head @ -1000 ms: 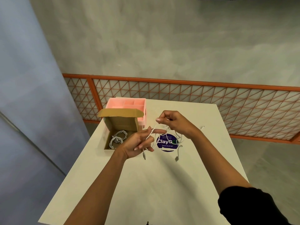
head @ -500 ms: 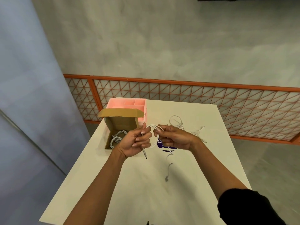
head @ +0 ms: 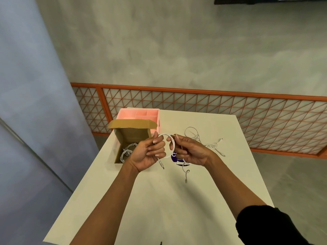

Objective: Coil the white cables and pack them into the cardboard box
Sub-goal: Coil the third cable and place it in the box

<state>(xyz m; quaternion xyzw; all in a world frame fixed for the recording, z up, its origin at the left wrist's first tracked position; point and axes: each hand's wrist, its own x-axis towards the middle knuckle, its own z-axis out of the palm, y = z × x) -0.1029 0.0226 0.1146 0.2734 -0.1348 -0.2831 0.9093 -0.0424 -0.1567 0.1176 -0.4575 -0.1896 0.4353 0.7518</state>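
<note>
We hold white cable as loop above table, between both hands. Left hand pinches loop's left side, fingers curled; right hand grips right side. Plug ends dangle below. Cardboard box open at left, coiled cables inside. Loose cables tangled beyond right hand. Pink organizer behind box.

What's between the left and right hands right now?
Head view: a loop of white cable bridges the gap, gripped by the left hand and the right hand. Behind it, a purple sticker on the table shows.
</note>
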